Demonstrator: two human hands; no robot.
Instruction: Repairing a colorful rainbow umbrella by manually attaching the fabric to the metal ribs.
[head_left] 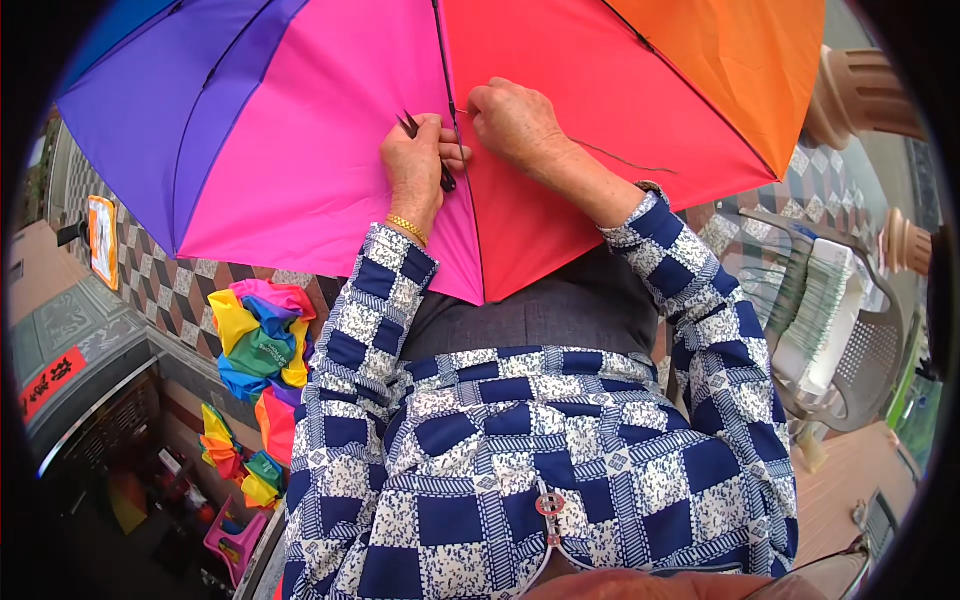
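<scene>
An open umbrella (350, 150) with panels of several colours lies across my lap, its inner side and dark ribs showing. My left hand (412, 165) is at the rib (449, 80) between the pink and red panels, with black thread snips (447, 178) held in the palm, blades pointing up past the thumb. On the other side of that rib, my right hand (515, 120) pinches close to it. A thin strand shows between its fingertips and the rib; whether a needle is there too, I cannot tell. A dark thread (622, 159) trails from behind this hand over the red panel.
Crumpled, bright multicoloured cloth bundles (265, 340) lie at the left, with smaller ones (235, 450) below. A pink plastic stool (235, 545) stands at lower left. To the right, a grey chair (865, 345) bears a white box of thin rods (820, 310). Patterned tiles cover the floor.
</scene>
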